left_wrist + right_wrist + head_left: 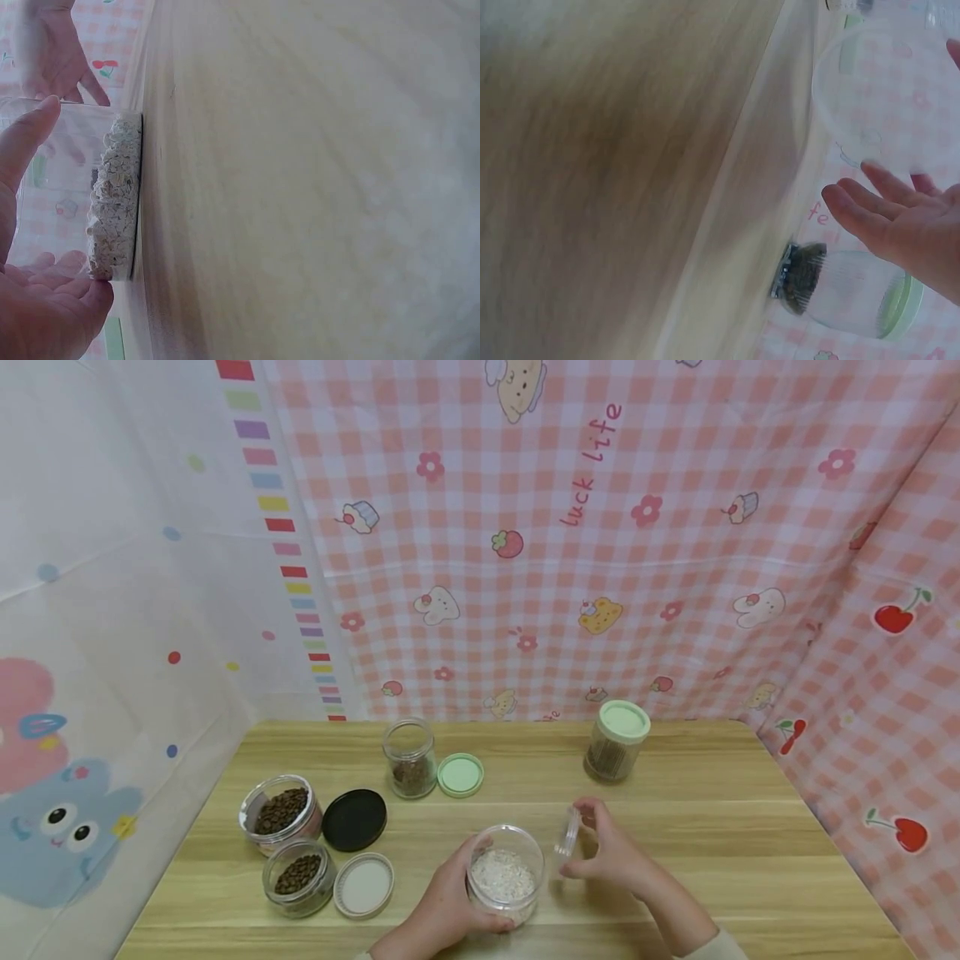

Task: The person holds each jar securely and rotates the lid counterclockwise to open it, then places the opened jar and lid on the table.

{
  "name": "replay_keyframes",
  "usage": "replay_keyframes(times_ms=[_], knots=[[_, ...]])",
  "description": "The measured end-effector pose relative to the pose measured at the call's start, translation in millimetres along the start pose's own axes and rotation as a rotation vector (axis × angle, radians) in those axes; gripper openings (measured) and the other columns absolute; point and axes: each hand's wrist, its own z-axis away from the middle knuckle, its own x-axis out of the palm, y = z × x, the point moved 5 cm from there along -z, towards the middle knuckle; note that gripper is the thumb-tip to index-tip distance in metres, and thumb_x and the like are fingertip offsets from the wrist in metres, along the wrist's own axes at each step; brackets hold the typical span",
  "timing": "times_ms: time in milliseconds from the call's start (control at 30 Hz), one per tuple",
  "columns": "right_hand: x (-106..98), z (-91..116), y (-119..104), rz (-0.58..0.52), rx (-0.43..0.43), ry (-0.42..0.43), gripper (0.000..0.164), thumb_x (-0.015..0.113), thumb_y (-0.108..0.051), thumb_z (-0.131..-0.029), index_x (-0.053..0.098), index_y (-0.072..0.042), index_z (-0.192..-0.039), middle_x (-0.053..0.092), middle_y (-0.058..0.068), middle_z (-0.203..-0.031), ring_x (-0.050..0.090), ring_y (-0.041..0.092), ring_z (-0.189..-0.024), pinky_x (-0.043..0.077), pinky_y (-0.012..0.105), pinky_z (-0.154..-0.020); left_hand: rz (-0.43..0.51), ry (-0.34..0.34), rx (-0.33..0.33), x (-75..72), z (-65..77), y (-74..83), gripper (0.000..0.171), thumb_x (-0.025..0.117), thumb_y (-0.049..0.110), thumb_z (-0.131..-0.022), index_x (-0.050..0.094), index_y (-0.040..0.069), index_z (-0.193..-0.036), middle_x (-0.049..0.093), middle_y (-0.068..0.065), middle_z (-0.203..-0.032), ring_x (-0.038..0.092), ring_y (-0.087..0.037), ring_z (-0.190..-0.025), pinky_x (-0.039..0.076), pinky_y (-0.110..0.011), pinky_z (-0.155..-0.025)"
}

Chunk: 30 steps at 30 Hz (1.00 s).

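A clear jar (529, 846) of pale oat flakes (502, 875) stands at the front of the table. My left hand (453, 902) grips it round its left side, thumb and fingers on the wall in the left wrist view, where the oats (116, 195) fill the lower part. Just right of the jar, my right hand (611, 852) pinches a clear round lid (568, 832) by its edges, tipped nearly upright. In the right wrist view that lid (885, 97) is see-through, with fingertips at its rim.
Two open jars of coffee beans (281, 814) (298, 878) stand left, beside a black lid (355, 820) and a white lid (364, 885). Behind are an open jar with dark contents (411, 760), a green lid (461, 775) and a green-lidded jar (617, 742). A patterned curtain (480, 568) hangs behind the table.
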Motion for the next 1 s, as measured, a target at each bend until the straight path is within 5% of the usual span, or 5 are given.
replay_keyframes(times_ms=[200, 533, 1000], knots=[[-5.8, 6.5, -1.3, 0.075, -0.026, -0.066, 0.1, 0.088, -0.013, -0.057, 0.029, 0.001, -0.137, 0.038, 0.026, -0.14, 0.036, 0.048, -0.127, 0.029, 0.065, -0.104, -0.004, 0.002, -0.001, 0.0, -0.2, 0.1, 0.106, 0.092, 0.036, -0.051, 0.039, 0.01, -0.139, 0.05, -0.01, -0.138, 0.046, -0.027, -0.128, 0.035, -0.051, -0.107], [3.9, 17.6, 2.8, 0.643, -0.067, -0.079, 0.116, 0.09, -0.022, -0.039, 0.039, -0.004, -0.141, 0.05, 0.015, -0.131, 0.041, 0.04, -0.121, 0.037, 0.059, -0.1, -0.015, -0.001, -0.004, 0.1, -0.7, 0.5, 0.106, 0.092, 0.037, -0.051, 0.038, 0.01, -0.139, 0.05, -0.009, -0.138, 0.046, -0.027, -0.128, 0.036, -0.05, -0.107], [24.1, 22.4, 11.1, 0.634, -0.089, -0.155, 0.11, 0.092, -0.019, -0.038, 0.043, 0.004, -0.133, 0.043, 0.018, -0.127, 0.039, 0.039, -0.119, 0.043, 0.053, -0.098, -0.02, -0.003, -0.002, 0.5, -0.2, -2.1, 0.107, 0.092, 0.039, -0.051, 0.038, 0.01, -0.139, 0.05, -0.009, -0.138, 0.046, -0.027, -0.128, 0.036, -0.049, -0.107]])
